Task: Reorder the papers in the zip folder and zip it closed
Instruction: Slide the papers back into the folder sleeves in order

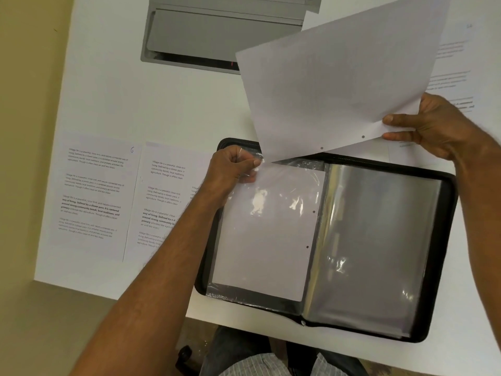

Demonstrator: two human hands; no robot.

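Handwritten "6" and "Village life is a peaceful..." on left printed sheet (93, 196)

The black folder (444, 267) lay open flat under both hands. A white paper (265, 234) sat inside a shiny clear sleeve (271, 202) below the left hand (233, 169), which pinched the sleeve's top corner. The right hand (431, 126) held another paper (339, 82) up, tilted, above the folder.

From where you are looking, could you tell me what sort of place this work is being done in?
Probably an office or study desk: a white table with a grey cable flap set into it, printed pages laid out, and an open zip folder of plastic sleeves. The person appears seated at it.
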